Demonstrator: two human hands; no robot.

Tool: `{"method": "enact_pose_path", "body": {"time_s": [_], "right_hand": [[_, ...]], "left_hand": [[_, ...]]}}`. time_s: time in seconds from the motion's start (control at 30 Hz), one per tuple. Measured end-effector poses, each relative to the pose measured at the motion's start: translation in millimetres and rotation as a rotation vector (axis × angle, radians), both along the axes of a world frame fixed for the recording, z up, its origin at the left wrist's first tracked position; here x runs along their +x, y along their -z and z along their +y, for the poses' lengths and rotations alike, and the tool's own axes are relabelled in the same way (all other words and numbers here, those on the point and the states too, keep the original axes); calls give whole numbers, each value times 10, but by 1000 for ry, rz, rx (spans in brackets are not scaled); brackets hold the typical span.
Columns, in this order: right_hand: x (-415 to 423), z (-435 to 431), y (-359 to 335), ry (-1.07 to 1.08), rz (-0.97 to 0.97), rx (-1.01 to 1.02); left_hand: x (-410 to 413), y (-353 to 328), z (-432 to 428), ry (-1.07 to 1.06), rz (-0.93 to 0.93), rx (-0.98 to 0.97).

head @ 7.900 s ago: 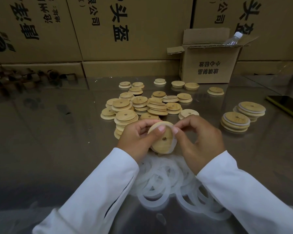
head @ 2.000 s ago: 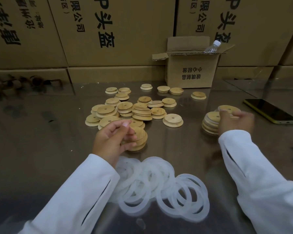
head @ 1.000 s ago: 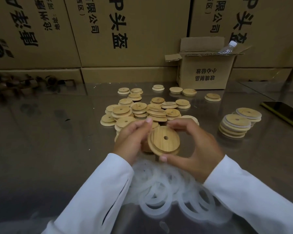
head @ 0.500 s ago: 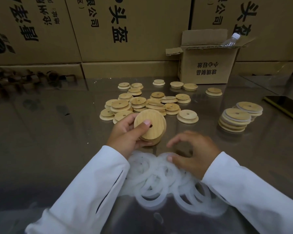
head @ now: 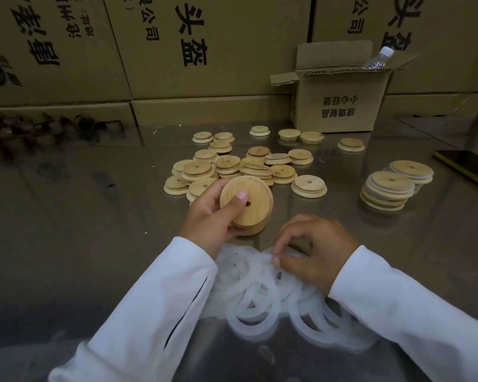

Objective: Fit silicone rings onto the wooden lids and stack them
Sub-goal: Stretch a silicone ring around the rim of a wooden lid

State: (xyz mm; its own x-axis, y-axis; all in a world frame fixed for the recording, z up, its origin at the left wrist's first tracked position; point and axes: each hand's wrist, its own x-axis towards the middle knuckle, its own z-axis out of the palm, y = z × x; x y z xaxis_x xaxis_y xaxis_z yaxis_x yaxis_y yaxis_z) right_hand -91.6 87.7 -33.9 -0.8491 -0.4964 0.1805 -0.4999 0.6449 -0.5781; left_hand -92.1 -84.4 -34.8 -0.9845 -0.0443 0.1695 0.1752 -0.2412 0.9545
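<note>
Left hand (head: 213, 216) is clamped on a round pale bamboo lid with a small centre hole (head: 247, 201): thumb across its face, fingers curled behind, held tilted above the steel tabletop (head: 75, 216). There's more wood under it, looks like a second lid in the same grip, but I can't tell for sure.

Right hand (head: 313, 253) is down on the heap of translucent white silicone rings (head: 255, 296), thumb and forefinger pinched narrow at the heap's upper edge. Looks like it's nipping one ring, but the rings overlap and blur together, so I can't confirm whether it holds one, several or none.

Step, as I read it: ring pickup for the lid in my left. Next move needs one ring separated from the tangle, then stretched round the lid's stepped rim, which takes both hands. Sticky rings dragging neighbours along is the likely snag.

Supply: loose pile of unringed wooden lids (head: 232, 166) just beyond my left hand. Finished: two short stacks of lids with white rings showing (head: 387, 191) well off to the right.

Hard to see:
- lid's rim step, facing away from the camera
- near edge of the ring heap, covered by both white sleeves (head: 149, 312)
- dark phone-like slab (head: 467, 166) cut off at the right edge
- open cardboard box (head: 340, 100) at the back, contents hidden apart from a clear plastic bottle (head: 378, 59)
</note>
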Motion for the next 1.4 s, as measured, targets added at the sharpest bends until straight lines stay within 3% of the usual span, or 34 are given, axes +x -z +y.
{"method": "enact_pose_path", "body": {"time_s": [0.3,0.47,0.67,0.77,0.9,1.4], "right_hand": [[-59,112,-81,255,-11,-185],[-62,161,-159,261,97,-541],[-52,153,-222,171,-94,-863],[-59,100,-160,213,-169,-864],[-46,42,-117,216,-223,-877],[-26,5,-117,225,-180,-880]], "left_hand": [[24,-12,53,56,-124,107],[10,-14,75,31,-202,125],[32,-70,113,103,-319,156],[86,-77,149,200,-317,72],[127,-41,143,276,-176,-105],[104,22,131,289,-59,-118]]}}
